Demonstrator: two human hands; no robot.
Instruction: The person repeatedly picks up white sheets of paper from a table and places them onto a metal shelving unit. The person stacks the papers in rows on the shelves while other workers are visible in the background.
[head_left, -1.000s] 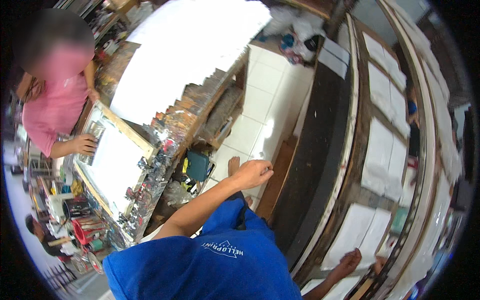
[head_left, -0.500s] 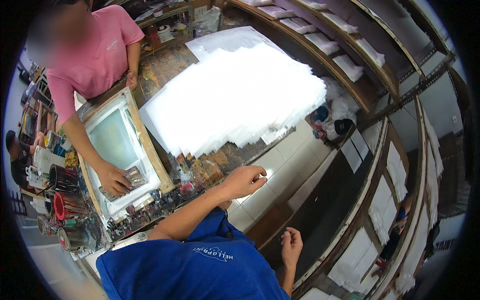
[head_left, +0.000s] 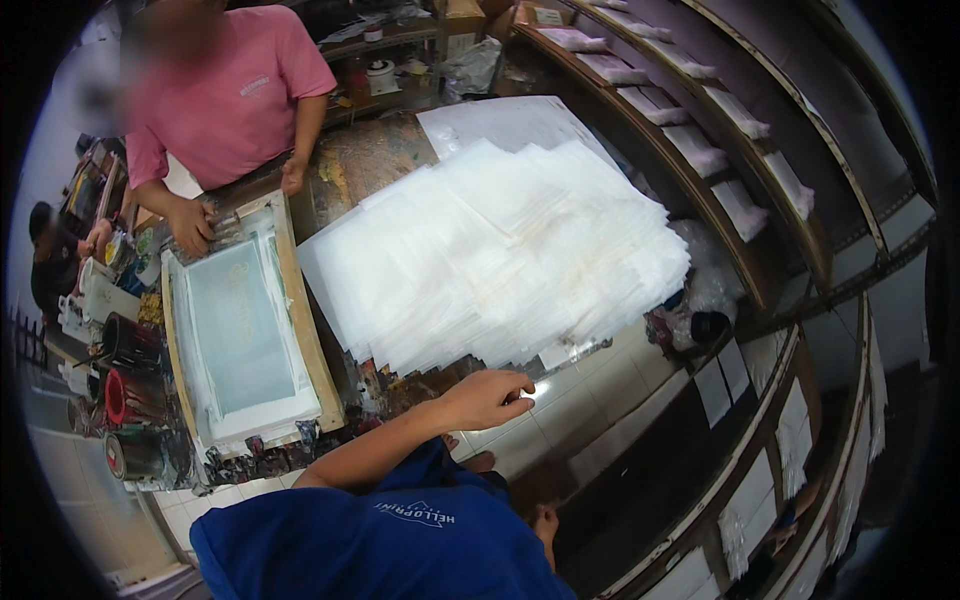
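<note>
Beside the bench, the left hand hangs empty, fingers loosely bent, the right hand showing too little to tell, while sheets fanned on the bench seem light, limp, slippery, best taken by an edge.

Wooden shelves stand beyond a shiny, pale tiled floor.

white lettering on blue shirt
</note>
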